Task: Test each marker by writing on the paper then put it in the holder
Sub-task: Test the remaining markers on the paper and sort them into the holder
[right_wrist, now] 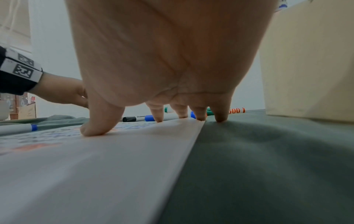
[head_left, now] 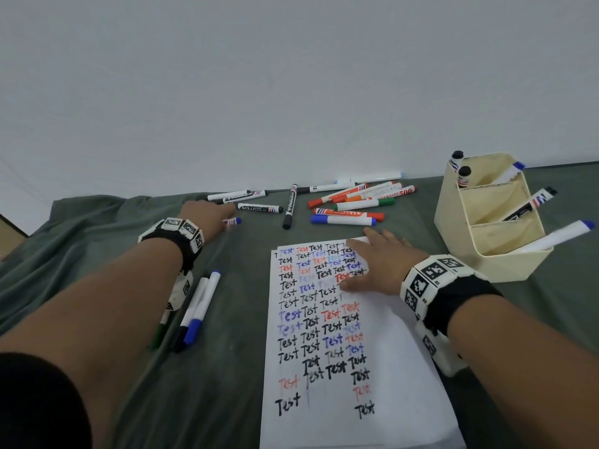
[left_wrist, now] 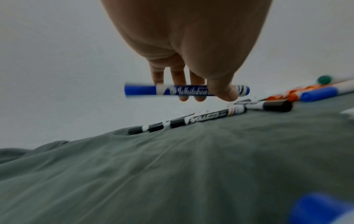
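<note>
While the wrinkled grey-green cloth point(head_left: 227, 367) carries everything, we see the cream plastic three-compartment holder point(head_left: 453, 218) at its right, already holding markers. Our right hand point(head_left: 381, 264) presses flat, fingers spread, on the white paper sheet point(head_left: 398, 400) covered in "Test" words. Our left hand point(left_wrist: 191, 53) pinches a blue-capped whiteboard marker point(left_wrist: 139, 90), seemingly lifted clear of the cloth.

Surface is a wrinkled grey-green cloth point(head_left: 227, 367). The paper point(head_left: 382, 335), covered in "Test" scrawls, lies flat on it. Left of the paper: three markers point(head_left: 197, 309) side by side. Beyond the paper, by the wall: a loose scatter of markers point(head_left: 343, 202). Right of the paper: a cream holder point(head_left: 453, 222).
</note>
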A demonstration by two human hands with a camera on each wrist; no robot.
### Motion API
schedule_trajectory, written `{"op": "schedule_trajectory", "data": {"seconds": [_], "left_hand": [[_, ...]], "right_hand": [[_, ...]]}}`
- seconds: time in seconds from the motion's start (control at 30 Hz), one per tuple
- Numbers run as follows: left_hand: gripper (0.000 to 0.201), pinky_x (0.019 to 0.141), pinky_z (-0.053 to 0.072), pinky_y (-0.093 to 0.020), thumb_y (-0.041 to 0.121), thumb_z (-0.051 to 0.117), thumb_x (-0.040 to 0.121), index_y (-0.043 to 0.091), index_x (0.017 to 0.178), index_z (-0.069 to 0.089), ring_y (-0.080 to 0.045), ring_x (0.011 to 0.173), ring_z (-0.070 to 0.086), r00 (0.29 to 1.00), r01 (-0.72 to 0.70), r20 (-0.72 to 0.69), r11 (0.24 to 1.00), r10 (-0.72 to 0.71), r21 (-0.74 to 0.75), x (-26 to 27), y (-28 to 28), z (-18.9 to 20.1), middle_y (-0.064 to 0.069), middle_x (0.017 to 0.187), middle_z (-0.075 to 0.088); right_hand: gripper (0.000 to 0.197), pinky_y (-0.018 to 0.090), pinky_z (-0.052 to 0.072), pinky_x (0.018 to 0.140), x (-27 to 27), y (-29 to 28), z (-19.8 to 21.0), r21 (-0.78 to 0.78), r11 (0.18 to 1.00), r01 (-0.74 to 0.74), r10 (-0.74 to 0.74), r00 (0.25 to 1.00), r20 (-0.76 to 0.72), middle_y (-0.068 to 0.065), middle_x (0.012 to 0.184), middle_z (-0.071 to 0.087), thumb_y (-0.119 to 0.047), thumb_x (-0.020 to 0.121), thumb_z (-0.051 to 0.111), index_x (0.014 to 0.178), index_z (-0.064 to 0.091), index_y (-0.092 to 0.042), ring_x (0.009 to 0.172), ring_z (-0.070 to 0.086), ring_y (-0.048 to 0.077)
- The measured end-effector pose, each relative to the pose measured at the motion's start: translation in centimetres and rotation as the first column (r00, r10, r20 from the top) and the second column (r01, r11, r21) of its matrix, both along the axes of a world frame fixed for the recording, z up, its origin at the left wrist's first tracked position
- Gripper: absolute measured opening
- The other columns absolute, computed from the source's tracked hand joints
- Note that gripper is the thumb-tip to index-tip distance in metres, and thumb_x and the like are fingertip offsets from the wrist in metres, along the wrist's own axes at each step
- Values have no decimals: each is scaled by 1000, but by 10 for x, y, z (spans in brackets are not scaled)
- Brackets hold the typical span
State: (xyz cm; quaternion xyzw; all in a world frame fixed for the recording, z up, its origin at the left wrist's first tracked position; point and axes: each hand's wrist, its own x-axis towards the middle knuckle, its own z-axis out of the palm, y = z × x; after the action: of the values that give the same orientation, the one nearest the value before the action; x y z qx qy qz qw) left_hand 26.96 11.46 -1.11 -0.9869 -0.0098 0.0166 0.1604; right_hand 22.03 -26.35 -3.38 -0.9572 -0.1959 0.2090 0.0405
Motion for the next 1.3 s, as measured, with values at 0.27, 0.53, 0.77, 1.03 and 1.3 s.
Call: {"op": "schedule_trajectory", "data": {"seconds": [0.27,0.53,0.77,1.03,1.3], "left_hand": [[27,91,42,-36,37,63,96,24,119,66,-25,106,55,972,228,27,917,-232,-328,-28,-77,36,-5,112,58],[23,78,41,-32,36,62,97,18,106,72,-16,91,54,874,461,17,818,-485,-343,-52,-163,26,3,92,60],[29,72,44,-36,47,42,103,22,96,55,-19,85,56,925,376,50,894,-376,-243,-60,-164,18,3,92,60],[29,56,33,-27,66,42,96,39,87,41,-12,72,55,964,228,-32,882,-263,-412,-64,-141,12,14,73,54],[87,75,48,-32,57,63,89,27,150,9,-23,81,60,993,-85,1,693,122,-716,-61,-95,5,0,90,56]], "right_hand": [[91,51,34,118,-2,2,10,73,997,-2,-4,997,81,-1,167,20,-79,85,54,157,29,-30,151,25,26],[63,40,39,108,-10,4,21,240,965,-105,24,948,317,0,150,45,-55,99,53,152,35,-25,137,40,25],[20,33,40,76,-8,2,24,200,975,-98,19,930,367,3,109,65,-34,108,43,109,56,-18,93,45,19],[11,32,40,73,-5,2,19,198,976,-91,10,927,375,1,97,59,-23,106,50,110,57,-16,91,46,18],[15,35,46,67,-4,0,16,251,968,-5,-106,897,428,-2,86,51,-30,107,46,106,54,-17,80,49,19]]}}
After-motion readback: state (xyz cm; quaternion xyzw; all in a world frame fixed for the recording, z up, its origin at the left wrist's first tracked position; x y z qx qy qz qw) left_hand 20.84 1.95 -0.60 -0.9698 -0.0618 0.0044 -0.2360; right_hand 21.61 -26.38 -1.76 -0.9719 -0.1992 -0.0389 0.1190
